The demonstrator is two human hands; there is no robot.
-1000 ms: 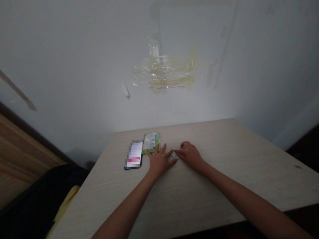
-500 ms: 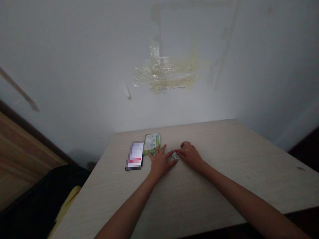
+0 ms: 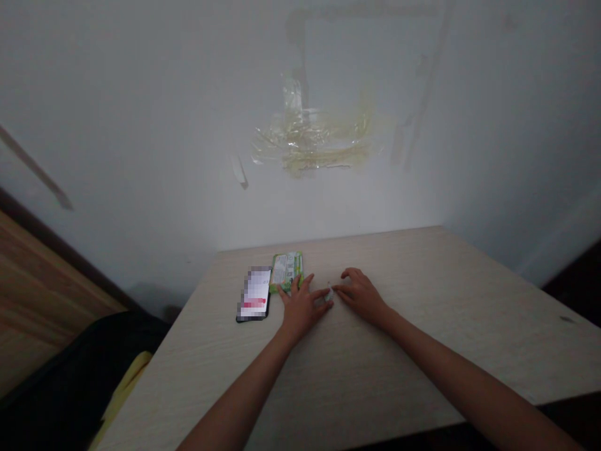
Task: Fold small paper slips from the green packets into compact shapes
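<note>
Both my hands rest on a pale wooden table near its far edge. My left hand lies flat with fingers spread; its fingertips touch a green packet. Its thumb and forefinger meet a small silvery scrap. My right hand sits just right of that scrap, fingers curled and pinching at it. What the scrap is I cannot make out. A phone with a lit screen lies left of the packet.
A white wall with old tape residue rises right behind the table. A dark seat or bag with a yellow edge sits at the lower left, beside a wooden panel.
The hands stay in place. My left forefinger has closed slightly toward the small scrap, and the right fingers have shifted a little on it.
</note>
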